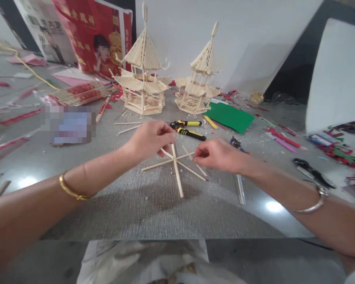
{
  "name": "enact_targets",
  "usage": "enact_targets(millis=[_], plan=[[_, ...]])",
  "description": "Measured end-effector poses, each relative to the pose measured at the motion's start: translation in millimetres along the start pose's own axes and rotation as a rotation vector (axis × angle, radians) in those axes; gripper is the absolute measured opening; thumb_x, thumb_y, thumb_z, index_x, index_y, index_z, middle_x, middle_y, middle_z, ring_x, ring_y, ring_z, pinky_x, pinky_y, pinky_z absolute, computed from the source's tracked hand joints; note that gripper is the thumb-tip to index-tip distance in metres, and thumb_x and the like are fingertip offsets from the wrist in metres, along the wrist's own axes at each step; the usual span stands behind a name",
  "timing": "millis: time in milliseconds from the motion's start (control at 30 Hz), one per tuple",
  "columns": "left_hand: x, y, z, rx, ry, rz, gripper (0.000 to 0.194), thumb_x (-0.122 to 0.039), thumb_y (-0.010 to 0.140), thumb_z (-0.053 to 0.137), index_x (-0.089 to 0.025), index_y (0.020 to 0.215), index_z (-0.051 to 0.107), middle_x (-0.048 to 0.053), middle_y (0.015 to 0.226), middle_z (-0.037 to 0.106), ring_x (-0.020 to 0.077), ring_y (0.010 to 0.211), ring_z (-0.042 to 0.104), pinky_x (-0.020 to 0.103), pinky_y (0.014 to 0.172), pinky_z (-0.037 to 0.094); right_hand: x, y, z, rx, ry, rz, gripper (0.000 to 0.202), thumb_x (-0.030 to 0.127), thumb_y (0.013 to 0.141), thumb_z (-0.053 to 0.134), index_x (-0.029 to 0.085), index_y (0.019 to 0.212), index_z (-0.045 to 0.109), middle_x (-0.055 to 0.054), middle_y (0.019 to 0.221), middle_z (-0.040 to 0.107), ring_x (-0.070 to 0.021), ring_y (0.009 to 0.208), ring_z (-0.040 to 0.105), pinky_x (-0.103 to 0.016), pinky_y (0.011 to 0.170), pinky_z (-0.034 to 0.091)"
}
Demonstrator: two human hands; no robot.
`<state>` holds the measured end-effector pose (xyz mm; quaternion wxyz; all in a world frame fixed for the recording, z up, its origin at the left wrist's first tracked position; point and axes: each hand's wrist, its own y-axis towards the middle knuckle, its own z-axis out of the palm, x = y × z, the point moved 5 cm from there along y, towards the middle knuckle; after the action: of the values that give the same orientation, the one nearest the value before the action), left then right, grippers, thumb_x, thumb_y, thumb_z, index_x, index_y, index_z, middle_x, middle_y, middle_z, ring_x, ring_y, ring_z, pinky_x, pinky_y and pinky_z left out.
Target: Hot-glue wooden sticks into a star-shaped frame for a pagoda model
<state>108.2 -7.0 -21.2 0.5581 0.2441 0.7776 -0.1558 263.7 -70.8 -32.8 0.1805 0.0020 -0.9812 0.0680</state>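
Note:
Several thin wooden sticks meet at one centre in a star shape (174, 158) above the table's front part. My left hand (154, 138) is at the star's upper left arm, its fingers pinched together around that stick's end. On the right, my right hand (210, 155) has its fingertips pressed together beside the star's right arm. A thin loose stick (201, 170) runs down from near these fingertips; whether they grip it cannot be made out. Behind the hands lie pliers with yellow and black handles (191, 133).
Two stick-built pagodas (143, 88) (197, 88) stand at the back. A green sheet (230, 116) lies right of them. Wrapped stick bundles (78, 93) are at the left, black pliers (312, 172) and a clear tube (239, 189) at the right. The table's edge (165, 239) is in front.

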Motion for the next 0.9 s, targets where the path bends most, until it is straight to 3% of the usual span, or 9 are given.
enact_targets(millis=[100, 200, 433, 900], plan=[[4, 1, -19.9, -0.013, 0.060, 0.003, 0.004, -0.013, 0.077, 0.058, -0.014, 0.073, 0.058, 0.001, 0.065, 0.063, 0.0080, 0.052, 0.059, 0.016, 0.043, 0.045, -5, 2, 13, 0.094, -0.091, -0.042, 0.011, 0.017, 0.068, 0.055, 0.017, 0.064, 0.065, 0.001, 0.054, 0.060, -0.0093, 0.051, 0.051, -0.023, 0.048, 0.034], [8, 6, -27.8, 0.024, 0.128, 0.006, 0.004, -0.014, 0.076, 0.059, -0.014, 0.072, 0.059, 0.000, 0.062, 0.061, 0.0083, 0.052, 0.059, 0.017, 0.045, 0.046, -6, 4, 18, 0.118, -0.112, -0.081, 0.012, 0.016, 0.066, 0.054, 0.017, 0.062, 0.065, 0.001, 0.056, 0.061, -0.0091, 0.051, 0.050, -0.023, 0.049, 0.033], [19, 11, -25.9, 0.134, 0.246, 0.048, 0.010, -0.024, 0.073, 0.064, -0.016, 0.077, 0.059, 0.000, 0.060, 0.062, 0.0106, 0.054, 0.061, 0.019, 0.048, 0.048, 8, 4, 17, 0.154, -0.158, -0.135, 0.014, 0.015, 0.066, 0.053, 0.018, 0.061, 0.066, -0.001, 0.058, 0.062, -0.0110, 0.053, 0.051, -0.025, 0.052, 0.034], [26, 14, -23.9, 0.229, 0.436, 0.064, 0.017, -0.033, 0.074, 0.061, -0.016, 0.076, 0.062, 0.000, 0.059, 0.064, 0.0098, 0.051, 0.059, 0.020, 0.052, 0.047, 17, 8, 16, 0.177, -0.226, -0.133, 0.015, 0.013, 0.067, 0.053, 0.017, 0.065, 0.068, -0.003, 0.061, 0.063, -0.0120, 0.054, 0.051, -0.026, 0.052, 0.033]])
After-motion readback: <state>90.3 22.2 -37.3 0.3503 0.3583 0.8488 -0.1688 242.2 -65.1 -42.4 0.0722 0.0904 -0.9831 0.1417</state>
